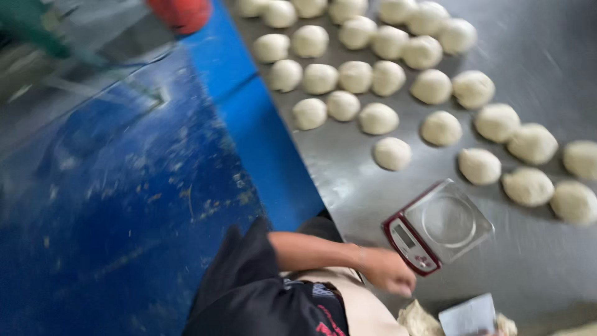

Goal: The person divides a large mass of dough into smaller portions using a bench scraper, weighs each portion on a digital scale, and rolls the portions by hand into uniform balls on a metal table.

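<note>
My left hand (388, 272) reaches over the steel table (547, 56) with its fingers curled, just below the front corner of a small digital scale (438, 225) with a red body and a clear round-marked platform. The blur hides whether it holds anything. A lump of raw dough (415, 320) lies right under that hand. Beside the lump a pale flat scraper (467, 315) stands tilted. Only a sliver of my right hand (493, 333) shows at the bottom edge, against the scraper.
Several round dough balls (379, 118) lie in rows across the far and right parts of the table. A blue floor (124, 205) runs along the table's left edge. A red object (181, 12) sits at the top. My dark shirt and beige apron fill the bottom.
</note>
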